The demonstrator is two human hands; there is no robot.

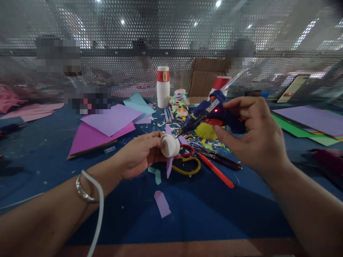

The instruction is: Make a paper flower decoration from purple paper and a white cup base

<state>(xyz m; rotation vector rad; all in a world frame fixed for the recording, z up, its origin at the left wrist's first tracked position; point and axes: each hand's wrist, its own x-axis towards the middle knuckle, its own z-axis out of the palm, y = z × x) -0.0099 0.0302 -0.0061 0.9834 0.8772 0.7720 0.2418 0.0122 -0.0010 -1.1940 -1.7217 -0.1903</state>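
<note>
Near the middle, my left hand (146, 151) pinches a small white round piece (169, 145) that looks like a cut paper cup. Purple paper strips (169, 167) stick out above and below it. My right hand (254, 139) grips a blue glue gun (205, 109) with a lit red light and a clear glue stick in its back. The gun's nozzle meets or nearly meets the edge of the white piece; I cannot tell which. Under the hands lie scissors (191, 166) with yellow and red handles, a red pen (217, 171) and a loose purple paper piece (162, 204).
Purple and magenta sheets (107, 121) lie at left, more coloured paper (311, 121) at right. A stack of paper cups (163, 89) stands at the back beside a decorated cup (180, 100). Paper scraps litter the middle. A white cable crosses my left wrist. Behind rises a perforated metal screen (171, 35).
</note>
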